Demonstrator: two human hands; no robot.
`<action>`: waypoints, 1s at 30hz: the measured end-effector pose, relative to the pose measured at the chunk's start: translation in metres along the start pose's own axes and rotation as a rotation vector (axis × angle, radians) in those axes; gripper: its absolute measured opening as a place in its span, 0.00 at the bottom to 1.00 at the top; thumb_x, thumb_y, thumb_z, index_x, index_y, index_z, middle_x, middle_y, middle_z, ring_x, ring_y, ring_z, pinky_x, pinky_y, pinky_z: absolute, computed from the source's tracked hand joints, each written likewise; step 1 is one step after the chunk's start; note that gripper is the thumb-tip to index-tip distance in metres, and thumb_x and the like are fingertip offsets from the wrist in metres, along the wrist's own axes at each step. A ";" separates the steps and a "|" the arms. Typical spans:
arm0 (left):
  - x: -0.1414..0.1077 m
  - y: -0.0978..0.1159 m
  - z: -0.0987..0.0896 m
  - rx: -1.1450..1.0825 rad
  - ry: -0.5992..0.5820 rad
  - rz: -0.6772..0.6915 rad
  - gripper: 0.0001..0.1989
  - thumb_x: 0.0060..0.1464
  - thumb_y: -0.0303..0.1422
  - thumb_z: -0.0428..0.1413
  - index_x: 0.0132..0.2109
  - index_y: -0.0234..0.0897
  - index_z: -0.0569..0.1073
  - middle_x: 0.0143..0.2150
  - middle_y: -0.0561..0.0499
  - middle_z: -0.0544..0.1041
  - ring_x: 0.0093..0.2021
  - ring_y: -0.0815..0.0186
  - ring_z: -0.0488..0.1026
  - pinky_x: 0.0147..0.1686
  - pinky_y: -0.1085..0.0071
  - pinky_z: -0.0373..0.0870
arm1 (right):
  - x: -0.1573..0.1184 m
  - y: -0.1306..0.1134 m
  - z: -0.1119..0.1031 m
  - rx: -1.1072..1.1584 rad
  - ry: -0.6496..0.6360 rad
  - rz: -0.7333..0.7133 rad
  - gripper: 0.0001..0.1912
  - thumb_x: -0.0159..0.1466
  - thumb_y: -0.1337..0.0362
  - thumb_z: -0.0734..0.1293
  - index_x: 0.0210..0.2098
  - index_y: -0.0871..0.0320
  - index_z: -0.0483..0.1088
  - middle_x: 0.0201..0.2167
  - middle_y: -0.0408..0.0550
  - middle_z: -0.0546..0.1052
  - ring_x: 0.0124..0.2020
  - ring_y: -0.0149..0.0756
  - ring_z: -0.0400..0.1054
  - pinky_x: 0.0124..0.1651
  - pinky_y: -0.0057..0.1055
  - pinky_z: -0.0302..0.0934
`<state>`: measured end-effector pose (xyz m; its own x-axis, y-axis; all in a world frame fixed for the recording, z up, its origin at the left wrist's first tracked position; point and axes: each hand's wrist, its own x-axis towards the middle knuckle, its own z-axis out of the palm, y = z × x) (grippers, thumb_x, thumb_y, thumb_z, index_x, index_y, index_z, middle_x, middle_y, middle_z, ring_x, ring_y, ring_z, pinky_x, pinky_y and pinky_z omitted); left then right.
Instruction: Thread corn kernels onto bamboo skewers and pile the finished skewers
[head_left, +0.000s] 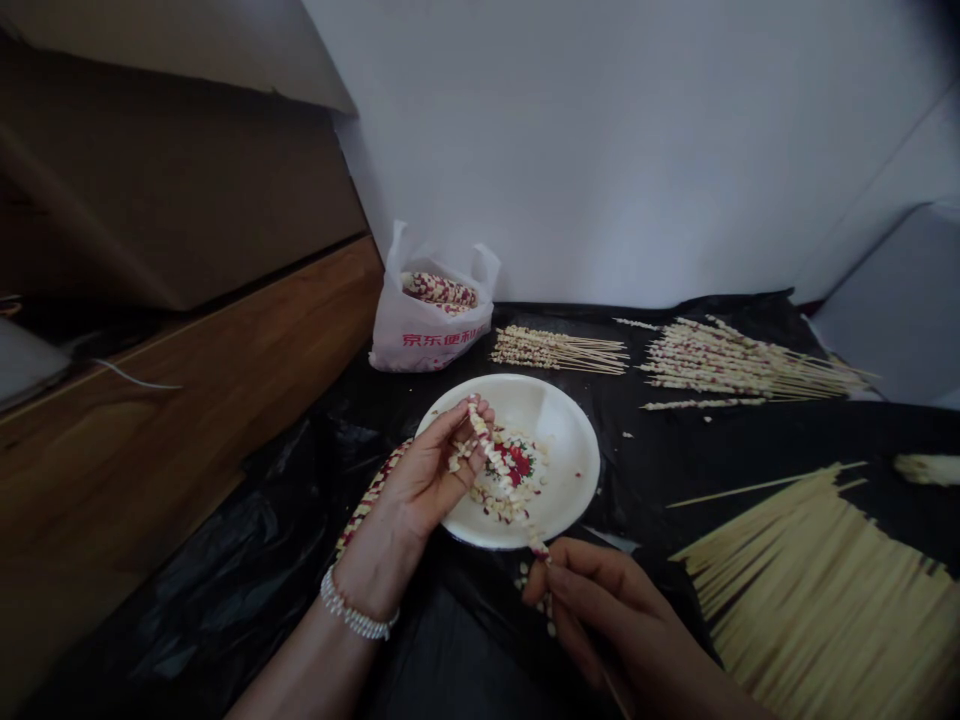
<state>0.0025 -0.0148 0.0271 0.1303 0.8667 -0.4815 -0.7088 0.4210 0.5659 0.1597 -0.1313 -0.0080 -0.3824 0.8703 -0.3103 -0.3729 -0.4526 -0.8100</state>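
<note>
My left hand (442, 465), palm up over the bowl, has its thumb and fingers closed around pale and dark-red corn kernels (459, 458) at the tip of a skewer. The skewer (496, 462), strung with kernels along its upper part, slants down from there toward me. My right hand (600, 610) grips this skewer lower down, near the bowl's front rim; a few kernels show just beside those fingers. Beneath both hands sits a white bowl (574, 480) with loose kernels (506, 505) scattered over its red-patterned bottom.
A white plastic bag (427, 345) holding speckled corn cobs (442, 290) stands behind the bowl. Kernel-strung skewers lie in a small pile (555, 350) and a larger one (720, 360). Bare skewers (832, 590) spread at right. Another cob (371, 500) lies beside my left wrist, on black plastic sheeting (292, 510).
</note>
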 end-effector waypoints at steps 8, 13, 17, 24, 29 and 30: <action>0.005 0.000 -0.004 0.064 0.003 0.026 0.05 0.53 0.22 0.58 0.38 0.29 0.77 0.32 0.47 0.80 0.31 0.69 0.78 0.27 0.79 0.73 | 0.003 0.001 -0.001 -0.041 0.016 -0.025 0.18 0.58 0.48 0.68 0.27 0.58 0.72 0.08 0.31 0.58 0.11 0.22 0.41 0.17 0.26 0.34; 0.002 0.000 -0.002 0.098 0.006 0.020 0.04 0.52 0.23 0.59 0.36 0.29 0.77 0.30 0.48 0.79 0.29 0.70 0.76 0.26 0.80 0.73 | 0.002 0.005 -0.001 -0.105 0.022 -0.025 0.20 0.59 0.46 0.67 0.29 0.58 0.71 0.08 0.31 0.58 0.11 0.23 0.41 0.16 0.25 0.34; 0.004 0.000 -0.003 0.101 0.020 0.039 0.04 0.53 0.23 0.58 0.36 0.29 0.77 0.30 0.48 0.79 0.29 0.70 0.77 0.26 0.80 0.74 | 0.002 0.007 0.000 -0.123 0.049 -0.035 0.19 0.59 0.46 0.66 0.29 0.58 0.70 0.09 0.30 0.56 0.12 0.23 0.41 0.16 0.25 0.34; 0.001 -0.002 0.000 0.099 -0.010 0.035 0.06 0.57 0.26 0.55 0.39 0.30 0.76 0.31 0.48 0.80 0.29 0.69 0.77 0.26 0.78 0.74 | 0.003 0.010 -0.004 -0.195 0.047 -0.085 0.16 0.64 0.52 0.64 0.32 0.58 0.72 0.11 0.33 0.59 0.13 0.24 0.45 0.18 0.25 0.36; -0.003 -0.001 0.002 0.017 -0.054 -0.051 0.10 0.61 0.33 0.51 0.39 0.31 0.75 0.30 0.47 0.79 0.29 0.67 0.77 0.26 0.75 0.75 | 0.004 0.009 -0.007 -0.182 0.064 -0.097 0.12 0.64 0.55 0.65 0.30 0.56 0.73 0.13 0.35 0.60 0.16 0.26 0.49 0.20 0.26 0.38; -0.003 -0.001 0.002 0.000 -0.073 -0.057 0.10 0.61 0.32 0.51 0.40 0.31 0.75 0.31 0.47 0.79 0.30 0.67 0.78 0.27 0.75 0.75 | 0.004 0.008 -0.007 -0.184 0.063 -0.079 0.13 0.64 0.55 0.66 0.29 0.56 0.73 0.13 0.35 0.59 0.16 0.25 0.48 0.19 0.26 0.37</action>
<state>0.0039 -0.0170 0.0290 0.2205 0.8583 -0.4633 -0.6989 0.4704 0.5388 0.1613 -0.1301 -0.0186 -0.3023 0.9147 -0.2680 -0.2366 -0.3444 -0.9085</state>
